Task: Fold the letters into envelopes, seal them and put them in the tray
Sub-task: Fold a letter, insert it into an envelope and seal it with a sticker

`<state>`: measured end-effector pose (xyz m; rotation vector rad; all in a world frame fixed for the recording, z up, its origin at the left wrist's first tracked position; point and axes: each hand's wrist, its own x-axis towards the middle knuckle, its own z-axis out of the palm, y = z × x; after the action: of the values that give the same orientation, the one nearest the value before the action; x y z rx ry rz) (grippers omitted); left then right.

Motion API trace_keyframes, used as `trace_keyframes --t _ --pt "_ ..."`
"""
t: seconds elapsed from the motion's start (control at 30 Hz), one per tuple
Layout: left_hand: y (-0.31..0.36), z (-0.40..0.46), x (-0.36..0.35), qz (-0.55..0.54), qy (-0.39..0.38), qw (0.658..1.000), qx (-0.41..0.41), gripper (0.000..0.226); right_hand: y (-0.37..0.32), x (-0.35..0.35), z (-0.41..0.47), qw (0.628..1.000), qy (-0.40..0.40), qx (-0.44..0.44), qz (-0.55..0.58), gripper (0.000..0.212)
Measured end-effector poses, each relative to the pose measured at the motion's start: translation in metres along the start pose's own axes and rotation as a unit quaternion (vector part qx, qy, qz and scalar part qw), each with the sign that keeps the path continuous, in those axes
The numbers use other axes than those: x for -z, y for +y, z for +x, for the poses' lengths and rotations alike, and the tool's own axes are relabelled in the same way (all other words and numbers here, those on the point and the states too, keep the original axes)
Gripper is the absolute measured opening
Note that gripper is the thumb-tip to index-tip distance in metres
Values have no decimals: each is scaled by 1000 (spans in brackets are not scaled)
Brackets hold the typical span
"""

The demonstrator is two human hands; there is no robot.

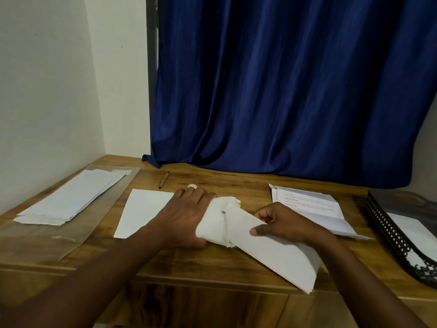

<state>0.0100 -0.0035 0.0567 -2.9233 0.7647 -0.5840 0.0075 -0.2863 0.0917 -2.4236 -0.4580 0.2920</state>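
I'm gripping the folded letter [214, 224] with my left hand [184, 218] and pinching the envelope [279, 252] with my right hand [281, 221], both low over the bench [212, 261]. The black tray [397, 242] is sitting at far right.

Envelopes [71, 197] left, tray [399, 242] right, pen [163, 180] btwn, behind

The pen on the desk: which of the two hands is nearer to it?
Left. The left hand lies just in front of the pen, gripping one end of the envelope. The right hand holds the envelope farther to the right.
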Motion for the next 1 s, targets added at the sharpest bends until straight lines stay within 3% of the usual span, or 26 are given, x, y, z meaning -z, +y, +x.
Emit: trace_keyframes --t 0.23,0.57,0.73,0.87,1.0 --pt "12 3 0 11 13 999 -30 109 -21 -22 23 995 86 -30 -38 50" --pt "10 0 -4 -8 12 1000 -27 104 -20 -34 29 981 173 -18 -86 60" --pt "0 -7 -4 -13 -1 1000 11 107 7 -5 4 991 105 -78 -15 79" --pt "-2 -8 -7 -2 16 1000 17 109 31 -1 -8 991 53 -122 34 37" --pt "1 -7 -8 -15 12 1000 17 112 38 -1 -11 977 79 -101 170 31"
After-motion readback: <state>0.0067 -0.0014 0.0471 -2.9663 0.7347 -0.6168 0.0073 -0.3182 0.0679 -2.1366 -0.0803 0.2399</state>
